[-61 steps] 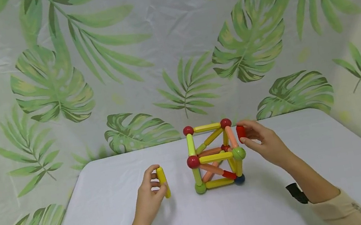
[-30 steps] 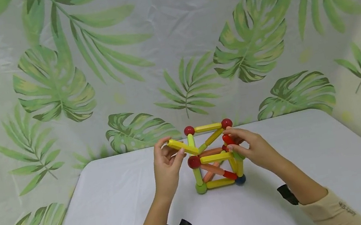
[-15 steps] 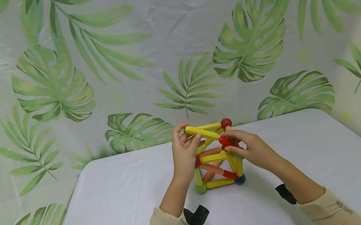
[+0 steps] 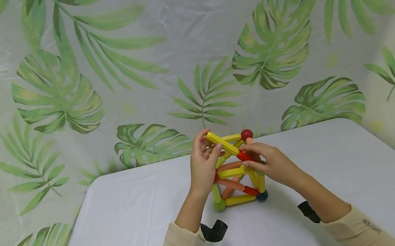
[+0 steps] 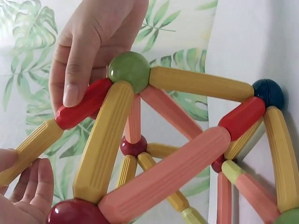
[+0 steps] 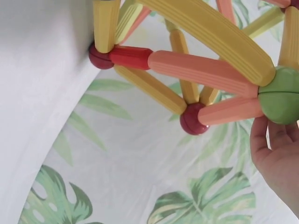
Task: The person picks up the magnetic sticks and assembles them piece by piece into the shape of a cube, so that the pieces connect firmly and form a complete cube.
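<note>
A cube-like frame of magnetic rods and balls stands on the table. My left hand pinches a yellow rod, tilted above the frame's top. My right hand holds a short red rod at the upper right front corner. In the left wrist view, the yellow rod's lower end meets the red rod, whose other end touches a green ball. The right wrist view has my right hand's fingers below that green ball; both held rods are out of sight there.
A white cloth covers the table. Behind it hangs a leaf-patterned curtain, close to the table's back edge. Black wrist camera mounts sit at both wrists. A dark blue ball forms the frame's lower right front corner.
My left hand has brought the yellow rod rightward and up, over the frame. My right hand has moved left with the red rod to the green ball. The rods now touch end to end.
</note>
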